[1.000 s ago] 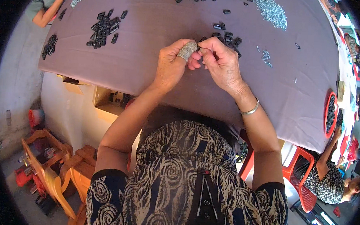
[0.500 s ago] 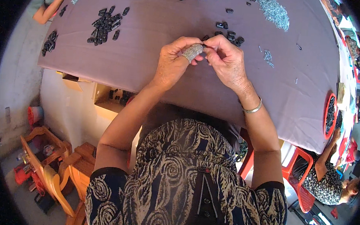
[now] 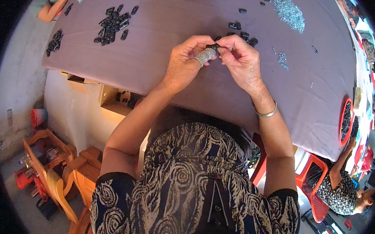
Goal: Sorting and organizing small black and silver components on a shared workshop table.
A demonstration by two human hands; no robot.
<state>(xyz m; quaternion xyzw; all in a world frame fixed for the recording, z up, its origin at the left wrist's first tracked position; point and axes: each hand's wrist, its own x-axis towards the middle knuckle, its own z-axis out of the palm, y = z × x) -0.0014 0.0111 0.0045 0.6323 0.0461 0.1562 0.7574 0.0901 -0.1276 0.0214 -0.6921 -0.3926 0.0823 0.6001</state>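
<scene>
Close together over the cloth, both hands are at one small black plastic piece [image 3: 211, 46]. My left hand [image 3: 185, 59], its thumb in a grey knitted sleeve, pinches it from the left. The fingertips of my right hand [image 3: 240, 60] close on its right end; whether they also hold some tinier part is hidden. Just beyond the fingers lie several loose black pieces [image 3: 245, 36] of like look. To the right of my right hand is a small scatter of silvery parts [image 3: 283, 59], seemingly little springs.
On the purple-grey tablecloth [image 3: 159, 14] lie a black heap [image 3: 111, 26] at left and a large silvery pile [image 3: 288, 13] at far right. A red basket [image 3: 345, 121] of black pieces stands at the right edge. Another person [image 3: 339, 190] sits at right; a second person's arm [image 3: 60, 2] shows far left.
The black piece shows more plainly between my fingertips, as my hands shift slightly. The whole view has moved a little, and the scattered pieces lie as before.
</scene>
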